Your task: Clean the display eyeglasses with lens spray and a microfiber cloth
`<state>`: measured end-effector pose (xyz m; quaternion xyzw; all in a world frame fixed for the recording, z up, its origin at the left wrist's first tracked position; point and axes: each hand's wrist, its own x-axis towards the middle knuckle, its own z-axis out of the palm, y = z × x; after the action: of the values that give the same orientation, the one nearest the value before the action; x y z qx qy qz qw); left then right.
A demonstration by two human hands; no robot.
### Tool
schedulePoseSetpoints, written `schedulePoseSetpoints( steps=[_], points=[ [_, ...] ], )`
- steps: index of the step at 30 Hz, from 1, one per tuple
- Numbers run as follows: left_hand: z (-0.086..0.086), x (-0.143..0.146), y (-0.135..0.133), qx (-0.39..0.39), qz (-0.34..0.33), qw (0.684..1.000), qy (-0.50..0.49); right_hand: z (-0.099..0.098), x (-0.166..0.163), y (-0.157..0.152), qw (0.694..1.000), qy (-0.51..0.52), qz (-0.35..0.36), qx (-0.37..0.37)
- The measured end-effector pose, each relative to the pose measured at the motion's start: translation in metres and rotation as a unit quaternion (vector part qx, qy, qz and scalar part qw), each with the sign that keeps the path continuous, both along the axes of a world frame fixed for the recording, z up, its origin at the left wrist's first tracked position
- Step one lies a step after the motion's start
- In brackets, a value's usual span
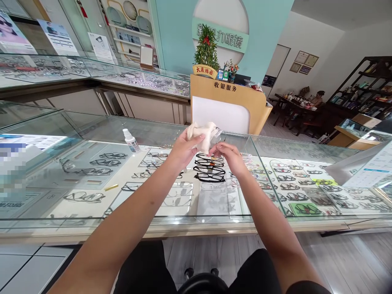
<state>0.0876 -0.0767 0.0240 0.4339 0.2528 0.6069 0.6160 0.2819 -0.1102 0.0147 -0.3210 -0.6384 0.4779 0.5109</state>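
Note:
My left hand (187, 148) is closed around a cream-coloured cloth (201, 132), its thumb lying across the front. The cloth wraps one side of a pair of thin-framed eyeglasses (219, 135), and the uncovered lens sticks out on the right. With pinched fingers, my right hand (230, 155) holds the glasses near their lower right part; the exact grip is small and partly hidden. Both hands are above the glass display counter (180, 222). Left of them, a white spray bottle (131, 141) stands upright on the glass.
Beneath the glass lie rows of eyeglasses, among them several black frames (210, 177). White sign boards (364, 163) stand at the right. Beyond the counter is a wooden cashier desk (228, 92) with a plant (206, 49). A person (317, 99) sits far back right.

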Motion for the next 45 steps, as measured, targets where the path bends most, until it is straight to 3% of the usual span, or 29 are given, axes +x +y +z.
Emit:
schedulePoseSetpoints(
  steps=[8, 14, 22, 32, 45],
  points=[
    [-0.006, 0.008, -0.001, 0.009, 0.002, 1.000, 0.014, 0.002, -0.008, -0.007, 1.000, -0.016, 0.021, -0.006],
    [-0.011, 0.008, 0.001, 0.005, 0.012, 0.997, 0.076, 0.000, -0.006, -0.006, 0.999, -0.024, 0.026, 0.016],
    [-0.013, -0.006, 0.007, -0.019, -0.092, 0.979, 0.181, 0.001, -0.006, -0.007, 0.999, -0.024, 0.039, 0.020],
    [-0.014, 0.000, 0.010, -0.002, -0.039, 0.998, 0.043, 0.003, -0.006, -0.006, 0.999, -0.013, 0.034, 0.010],
    [-0.009, 0.001, 0.004, 0.063, -0.058, 0.992, 0.093, 0.004, -0.003, -0.004, 1.000, -0.007, 0.010, 0.006]
  ],
)
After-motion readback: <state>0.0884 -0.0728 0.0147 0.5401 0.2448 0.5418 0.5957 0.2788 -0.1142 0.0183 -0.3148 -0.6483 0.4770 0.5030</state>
